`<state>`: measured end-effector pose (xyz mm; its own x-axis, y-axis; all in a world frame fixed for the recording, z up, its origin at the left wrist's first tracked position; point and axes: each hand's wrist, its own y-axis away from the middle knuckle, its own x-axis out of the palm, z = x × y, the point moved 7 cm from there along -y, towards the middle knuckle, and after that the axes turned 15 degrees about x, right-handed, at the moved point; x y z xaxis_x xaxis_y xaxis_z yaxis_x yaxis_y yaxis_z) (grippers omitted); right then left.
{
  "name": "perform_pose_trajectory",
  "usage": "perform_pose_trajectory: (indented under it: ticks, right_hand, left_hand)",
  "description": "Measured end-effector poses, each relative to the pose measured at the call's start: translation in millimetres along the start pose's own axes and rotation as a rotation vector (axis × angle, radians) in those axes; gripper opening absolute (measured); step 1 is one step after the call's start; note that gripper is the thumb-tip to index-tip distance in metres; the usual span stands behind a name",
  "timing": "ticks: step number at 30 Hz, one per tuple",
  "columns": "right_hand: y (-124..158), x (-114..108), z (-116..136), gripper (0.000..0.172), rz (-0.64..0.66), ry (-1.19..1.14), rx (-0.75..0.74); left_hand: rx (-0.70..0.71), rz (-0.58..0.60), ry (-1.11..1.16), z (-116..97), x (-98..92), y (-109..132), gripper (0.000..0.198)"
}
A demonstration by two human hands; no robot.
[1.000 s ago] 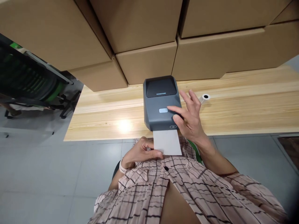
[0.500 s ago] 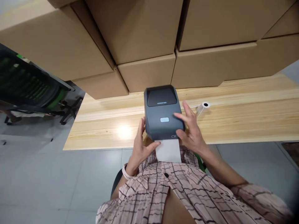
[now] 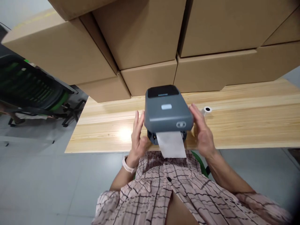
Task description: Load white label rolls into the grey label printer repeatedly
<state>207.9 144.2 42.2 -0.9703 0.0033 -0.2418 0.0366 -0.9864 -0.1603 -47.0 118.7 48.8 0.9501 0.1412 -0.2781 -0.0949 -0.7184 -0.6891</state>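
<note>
A dark grey-blue label printer (image 3: 167, 117) stands near the front edge of the table, its lid tilted up at the front. Black inner parts show in the gap below the lid. From this gap a white paper strip (image 3: 172, 145) hangs out towards me. My left hand (image 3: 138, 137) is upright along the printer's left side, fingers stretched and close to the lid. On the other side, the fingers of my right hand (image 3: 203, 132) lie straight against the lid's right edge. Whether the left fingertips touch the lid, I cannot tell.
Several cardboard boxes (image 3: 150, 78) are stacked along the back of the wooden table (image 3: 246, 125). A small white roll (image 3: 207, 110) with a dark core lies right of the printer. On the left, beyond the table, stands a black and green chair (image 3: 35, 87).
The printer's lid has come up at the front, opening a gap. My right hand has moved from the lid's top to its right side. My left thumb has left the paper.
</note>
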Motion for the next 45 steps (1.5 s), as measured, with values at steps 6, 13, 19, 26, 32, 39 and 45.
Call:
perform_pose_trajectory:
  ticks: [6,13,19,26,32,39,45]
  right_hand:
    - [-84,-5,62,0.092,-0.069,0.17,-0.252]
    - [-180,-1,85,0.09,-0.217,0.296,-0.324]
    - [-232,3,73,0.098,-0.205,0.31,-0.275]
    - [-171,4,104,0.076,-0.243,0.378,-0.414]
    - [-132,66,56,0.066,0.487,0.77,-0.242]
    - [-146,101,34,0.112,0.73,1.036,-0.094]
    - [-143,67,62,0.114,0.845,0.649,-0.165]
  left_hand:
    - [-0.012,-0.106,0.122,56,-14.3,-86,0.067]
    - [-0.321,0.18,0.329,118,11.0,-79,0.107]
    - [-0.365,0.225,0.233,121,12.9,-62,0.115]
    - [-0.388,0.358,-0.121,105,9.7,-68,0.1]
    - [-0.466,0.404,-0.194,89,12.9,-71,0.1]
    - [-0.463,0.416,-0.154,88,15.4,-73,0.107]
    - [-0.482,0.393,-0.119,89,14.6,-72,0.106]
